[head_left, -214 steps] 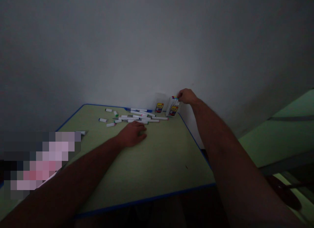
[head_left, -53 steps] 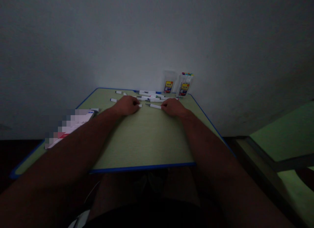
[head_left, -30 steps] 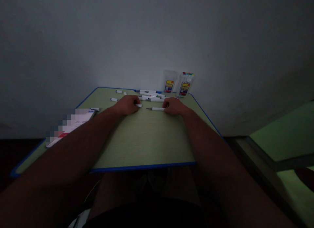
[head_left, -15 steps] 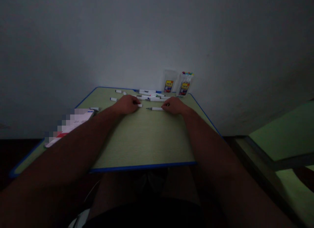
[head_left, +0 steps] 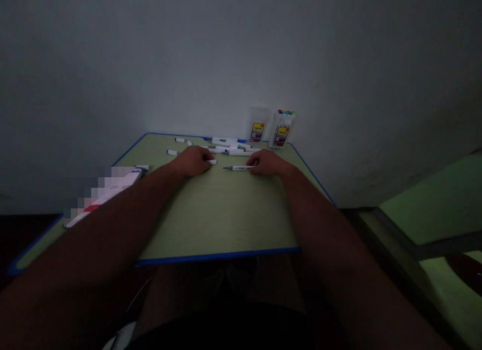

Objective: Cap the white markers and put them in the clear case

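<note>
Between the fingers of my left hand (head_left: 194,160) is a white marker cap (head_left: 213,162), its end pointing right. My right hand (head_left: 268,162) pinches a white marker (head_left: 241,167) by its right end. The marker lies level, low over the table, its bare grey tip pointing left toward the cap, with a small gap between them. Dark print shows along its barrel. Just behind both hands lie several uncapped white markers (head_left: 237,152). Loose caps, one of them a white cap with a dark end (head_left: 173,152), lie beyond my left hand.
A clear plastic case (head_left: 258,125) stands at the back by the wall, next to a second case (head_left: 282,129) holding markers with coloured ends. A white and red box or pad (head_left: 109,192), partly blurred out, lies on the left of the blue-edged table (head_left: 222,214).
The marker in my right hand has rolled a little, so print now shows on its barrel. Both hands stay in nearly the same place; the whole view has shifted slightly.
</note>
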A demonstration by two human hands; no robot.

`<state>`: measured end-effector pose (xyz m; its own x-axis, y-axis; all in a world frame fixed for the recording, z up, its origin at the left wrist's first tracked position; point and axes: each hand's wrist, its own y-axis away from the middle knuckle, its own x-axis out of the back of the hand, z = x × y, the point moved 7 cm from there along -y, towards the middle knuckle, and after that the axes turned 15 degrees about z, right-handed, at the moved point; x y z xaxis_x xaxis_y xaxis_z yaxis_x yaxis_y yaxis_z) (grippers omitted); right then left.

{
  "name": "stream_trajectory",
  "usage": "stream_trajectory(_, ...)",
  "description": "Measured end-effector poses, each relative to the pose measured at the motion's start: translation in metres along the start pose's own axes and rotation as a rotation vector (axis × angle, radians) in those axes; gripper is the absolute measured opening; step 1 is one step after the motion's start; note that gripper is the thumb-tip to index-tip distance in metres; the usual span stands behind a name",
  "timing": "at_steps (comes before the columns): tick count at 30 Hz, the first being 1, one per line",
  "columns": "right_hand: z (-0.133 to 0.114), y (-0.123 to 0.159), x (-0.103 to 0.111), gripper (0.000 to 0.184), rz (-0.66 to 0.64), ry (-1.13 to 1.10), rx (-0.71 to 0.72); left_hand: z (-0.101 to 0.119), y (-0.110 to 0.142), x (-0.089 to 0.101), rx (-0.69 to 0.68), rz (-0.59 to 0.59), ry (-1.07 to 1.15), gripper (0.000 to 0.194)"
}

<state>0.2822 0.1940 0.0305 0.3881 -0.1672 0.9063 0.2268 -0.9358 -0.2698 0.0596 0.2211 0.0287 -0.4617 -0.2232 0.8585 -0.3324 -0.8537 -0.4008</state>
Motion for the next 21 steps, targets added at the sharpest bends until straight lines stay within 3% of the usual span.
stream_trajectory(4,0.006,0.001,0.004,0.03,-0.017,-0.048,-0.031,0.0,0.0,0.002,0.031,0.021,0.041,0.03)
stream_trajectory(10,0.022,-0.001,0.018,0.024,0.124,-0.013,-0.097,-0.004,-0.001,-0.001,0.026,0.029,0.031,0.033)
stream_trajectory(17,0.016,0.0,0.014,0.022,0.077,-0.027,-0.059,-0.006,-0.001,-0.003,0.005,0.016,0.008,0.031)
stream_trajectory(21,0.015,-0.001,0.019,0.022,0.116,-0.02,-0.086,-0.006,-0.002,-0.002,0.021,0.039,0.033,0.028)
